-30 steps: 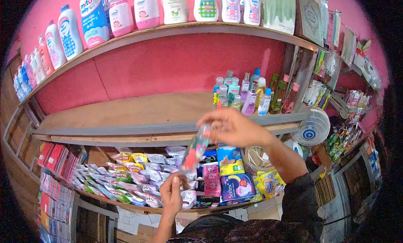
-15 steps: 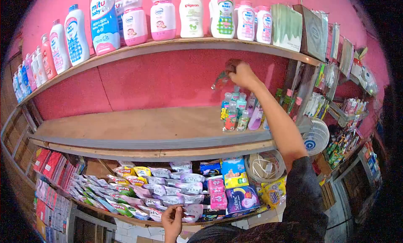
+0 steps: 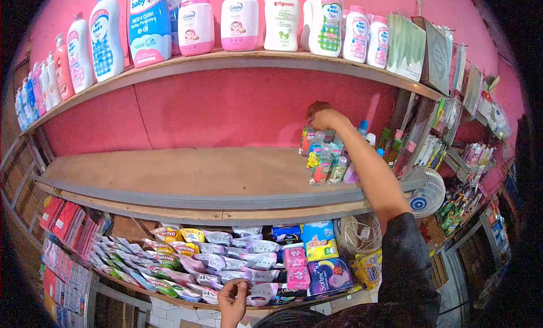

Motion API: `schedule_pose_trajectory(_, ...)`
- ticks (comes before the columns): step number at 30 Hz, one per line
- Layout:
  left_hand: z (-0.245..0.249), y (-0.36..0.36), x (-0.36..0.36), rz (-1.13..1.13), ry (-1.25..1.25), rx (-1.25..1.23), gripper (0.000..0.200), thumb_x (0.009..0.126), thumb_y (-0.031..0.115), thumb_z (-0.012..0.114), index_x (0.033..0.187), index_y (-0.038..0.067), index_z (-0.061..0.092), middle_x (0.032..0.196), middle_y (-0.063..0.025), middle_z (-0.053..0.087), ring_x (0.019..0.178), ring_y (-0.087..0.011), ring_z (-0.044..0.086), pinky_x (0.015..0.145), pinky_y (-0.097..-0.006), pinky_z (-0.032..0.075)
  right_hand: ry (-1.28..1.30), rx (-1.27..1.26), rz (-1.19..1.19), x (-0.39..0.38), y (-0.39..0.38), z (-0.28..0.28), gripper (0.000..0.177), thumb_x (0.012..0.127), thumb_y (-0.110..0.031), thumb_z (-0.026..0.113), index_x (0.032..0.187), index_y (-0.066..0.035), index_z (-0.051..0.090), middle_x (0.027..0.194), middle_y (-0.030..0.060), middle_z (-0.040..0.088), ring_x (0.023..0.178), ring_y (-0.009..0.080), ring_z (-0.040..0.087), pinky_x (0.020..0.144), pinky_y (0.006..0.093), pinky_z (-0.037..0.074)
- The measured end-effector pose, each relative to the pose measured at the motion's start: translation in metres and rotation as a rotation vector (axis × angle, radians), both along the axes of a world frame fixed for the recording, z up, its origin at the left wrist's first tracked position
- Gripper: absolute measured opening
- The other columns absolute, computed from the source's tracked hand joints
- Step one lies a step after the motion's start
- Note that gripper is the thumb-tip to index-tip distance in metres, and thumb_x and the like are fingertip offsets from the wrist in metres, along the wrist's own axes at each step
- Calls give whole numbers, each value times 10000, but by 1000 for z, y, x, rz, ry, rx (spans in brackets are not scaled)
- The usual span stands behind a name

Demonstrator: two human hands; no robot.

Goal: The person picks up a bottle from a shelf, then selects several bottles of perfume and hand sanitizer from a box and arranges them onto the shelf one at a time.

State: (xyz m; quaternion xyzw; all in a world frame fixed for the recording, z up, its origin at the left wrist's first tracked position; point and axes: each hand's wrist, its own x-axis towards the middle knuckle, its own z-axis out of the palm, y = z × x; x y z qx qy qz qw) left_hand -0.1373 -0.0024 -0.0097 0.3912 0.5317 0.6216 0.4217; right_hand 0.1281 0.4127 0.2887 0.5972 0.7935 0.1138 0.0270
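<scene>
My right hand (image 3: 328,120) is at the right end of the middle shelf, its fingers closed round the top of a small clear bottle (image 3: 306,140) with a reddish label. This bottle is at the back left of a cluster of small bottles (image 3: 321,168) with clear, green, yellow and purple parts. My forearm hides some of them. Low in the view, my left hand (image 3: 233,299) is closed, thumb against curled fingers, in front of the silvery pouches (image 3: 263,293). Whether anything is between its fingers is hidden.
The upper shelf (image 3: 237,61) carries baby powder and lotion bottles (image 3: 281,22). Below are rows of pouches, a Softex pack (image 3: 330,276), pink packs (image 3: 297,268) and a coiled cable (image 3: 357,235). A white fan (image 3: 427,195) stands at right. The middle shelf (image 3: 169,172) has a raised front edge.
My right hand has lowered the small bottle from above the cluster to its back left side. The view has shifted slightly. My left hand stays near the pouches.
</scene>
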Motion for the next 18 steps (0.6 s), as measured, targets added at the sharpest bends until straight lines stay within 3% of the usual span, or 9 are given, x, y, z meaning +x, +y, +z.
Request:
schedule_pose_trajectory(14, -3, 6, -2, -27, -13, -26, 146, 929, 113, 622, 975, -20, 663, 737, -3, 611, 650, -69, 550, 610, -230, 477, -51, -91, -16, 0, 13, -11, 359, 774, -247, 570, 1039, -53, 718, 1132, 181, 660, 1049, 333, 646, 890, 447, 507)
schedule_pose_trajectory(18, 5, 5, 0, -37, -14, -22, 154, 927, 123, 631, 972, -20, 668, 738, 0, 609, 640, -67, 537, 591, -226, 451, -52, -81, -34, 3, 13, -11, 397, 831, -285, 515, 1091, -45, 693, 1182, 198, 630, 1069, 352, 631, 893, 445, 499)
